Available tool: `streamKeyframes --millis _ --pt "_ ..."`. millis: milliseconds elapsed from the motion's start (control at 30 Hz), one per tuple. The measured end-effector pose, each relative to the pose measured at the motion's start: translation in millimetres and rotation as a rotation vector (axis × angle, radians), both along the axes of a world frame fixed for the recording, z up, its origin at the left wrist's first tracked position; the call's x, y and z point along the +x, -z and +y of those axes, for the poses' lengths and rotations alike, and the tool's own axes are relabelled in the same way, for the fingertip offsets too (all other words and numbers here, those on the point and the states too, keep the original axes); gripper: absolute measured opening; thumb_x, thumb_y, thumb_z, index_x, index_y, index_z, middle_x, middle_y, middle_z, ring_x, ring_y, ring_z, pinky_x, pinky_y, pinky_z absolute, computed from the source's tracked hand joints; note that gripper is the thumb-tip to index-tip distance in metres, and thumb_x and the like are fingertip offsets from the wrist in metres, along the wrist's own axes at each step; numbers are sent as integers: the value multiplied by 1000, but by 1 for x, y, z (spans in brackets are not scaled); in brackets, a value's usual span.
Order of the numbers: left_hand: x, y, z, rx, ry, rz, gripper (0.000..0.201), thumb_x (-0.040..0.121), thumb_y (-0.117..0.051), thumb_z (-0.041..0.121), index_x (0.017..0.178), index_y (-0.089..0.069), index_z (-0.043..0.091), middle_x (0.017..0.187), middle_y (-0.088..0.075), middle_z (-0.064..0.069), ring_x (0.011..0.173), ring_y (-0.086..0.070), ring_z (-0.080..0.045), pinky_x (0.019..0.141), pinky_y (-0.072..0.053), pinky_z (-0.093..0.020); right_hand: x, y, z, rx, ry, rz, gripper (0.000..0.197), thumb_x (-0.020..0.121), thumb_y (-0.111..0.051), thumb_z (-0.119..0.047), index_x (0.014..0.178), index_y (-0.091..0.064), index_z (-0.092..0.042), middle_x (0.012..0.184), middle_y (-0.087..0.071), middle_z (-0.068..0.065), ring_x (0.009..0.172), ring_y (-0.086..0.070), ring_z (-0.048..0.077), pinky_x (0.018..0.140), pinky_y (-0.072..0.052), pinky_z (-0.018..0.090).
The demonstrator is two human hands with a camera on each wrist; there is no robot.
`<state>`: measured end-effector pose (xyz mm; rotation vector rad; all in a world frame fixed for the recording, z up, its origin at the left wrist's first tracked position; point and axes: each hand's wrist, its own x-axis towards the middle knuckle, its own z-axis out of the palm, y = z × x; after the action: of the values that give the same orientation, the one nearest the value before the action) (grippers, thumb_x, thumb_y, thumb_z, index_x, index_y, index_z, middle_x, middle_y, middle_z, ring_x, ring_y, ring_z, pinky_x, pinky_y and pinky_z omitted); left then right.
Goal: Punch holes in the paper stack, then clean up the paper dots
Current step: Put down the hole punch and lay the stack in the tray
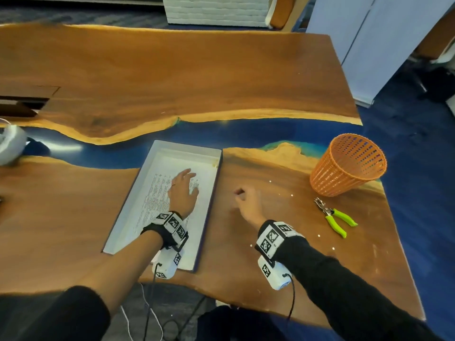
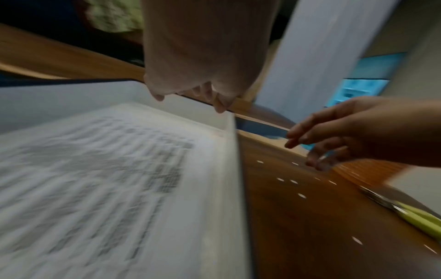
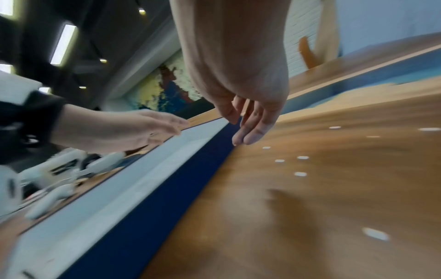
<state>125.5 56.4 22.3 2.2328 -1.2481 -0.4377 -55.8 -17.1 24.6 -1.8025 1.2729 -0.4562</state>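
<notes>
A stack of printed paper (image 1: pixel 160 193) lies in a shallow white tray (image 1: pixel 130 205) with dark blue outer walls. My left hand (image 1: pixel 187 180) is spread flat over the paper, fingers straight; the blurred left wrist view does not show whether it touches the paper (image 2: pixel 107 179). Just right of the tray, my right hand (image 1: pixel 243 195) hovers low over the wood, its fingers (image 3: pixel 248 132) relaxed and holding nothing. Small white paper dots (image 1: pixel 291 195) are scattered over the table right of the tray, and more dots (image 3: pixel 300 174) lie close to my right fingertips. The green-handled hole punch (image 1: pixel 336 217) lies untouched farther right.
An orange mesh basket (image 1: pixel 347 164) stands upright near the table's right edge, behind the punch. A white headset-like object (image 1: pixel 9 146) sits at the far left. Cables hang off the front edge below my wrists. The far half of the table is bare wood.
</notes>
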Motion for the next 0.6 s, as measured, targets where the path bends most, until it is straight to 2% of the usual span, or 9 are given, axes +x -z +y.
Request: streamKeyframes --millis 67,133,167,267,400,533,600 --pt "-25 2 -14 -60 173 -23 40 89 -58 12 129 -53 11 145 -42 -5 134 -36 -25 108 -31 -46 -34 5 -11 -14 75 40 17 89 -53 -3 100 -66 -3 94 -63 5 76 -52 7 62 -37 5" --pt "-52 5 -23 -65 377 -44 46 86 -63 19 131 -51 15 145 -40 -1 136 -35 -22 110 -31 -46 -72 14 -19 -30 161 79 17 88 -54 -3 99 -66 -4 97 -66 9 79 -58 14 69 -43 16" --pt "-66 6 -26 -36 479 -61 52 85 -64 25 134 -49 18 147 -38 0 137 -33 -21 111 -29 -47 -92 18 -21 -42 203 94 16 86 -55 -2 98 -66 -4 98 -66 11 80 -59 16 71 -45 21" --pt "-104 11 -26 153 717 -132 78 79 -68 48 145 -33 22 154 -25 3 144 -18 -18 118 -16 -46 -154 34 -19 -70 311 149 17 83 -56 1 95 -67 -6 96 -66 12 80 -59 18 75 -47 28" --pt "-142 25 -14 346 867 -184 112 65 -73 63 151 -17 19 158 -11 4 147 -2 -16 118 1 -40 -225 51 3 -28 488 182 15 83 -59 3 91 -67 -7 91 -67 13 80 -63 23 78 -50 33" --pt "-168 40 -1 409 967 -254 125 57 -76 65 152 -10 19 159 -3 5 147 8 -16 116 8 -41 -266 64 23 -15 580 230 13 81 -64 2 92 -67 -3 91 -66 13 76 -60 20 74 -48 29" --pt "-178 45 4 430 978 -295 128 56 -79 61 153 -7 19 160 1 5 147 10 -18 116 9 -43 -276 72 27 -1 617 232 14 80 -66 1 93 -67 -3 90 -66 15 74 -59 19 74 -49 30"
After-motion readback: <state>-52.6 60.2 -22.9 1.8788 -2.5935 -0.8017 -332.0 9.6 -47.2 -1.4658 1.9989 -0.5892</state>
